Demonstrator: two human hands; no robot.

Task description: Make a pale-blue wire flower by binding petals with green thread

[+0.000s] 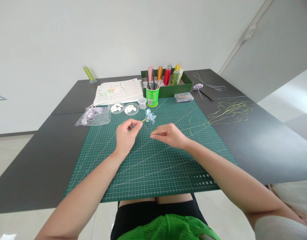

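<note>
My left hand (128,133) is closed in a pinch on the green stem of a pale blue artificial flower (150,116). The petals point up and to the right, above the cutting mat (153,166). Just right of it, my right hand (168,135) is closed too, thumb against fingers, on a fine thread that shows only faintly between the two hands. Both hands are over the middle of the mat, a short way apart.
Behind the hands stand a green can of tools (153,96), two dishes of white pieces (131,109) and a box of thread spools (173,89). Loose yellow-green threads (228,111) lie at right. A plastic bag (93,116) lies left, near white sheets (118,91).
</note>
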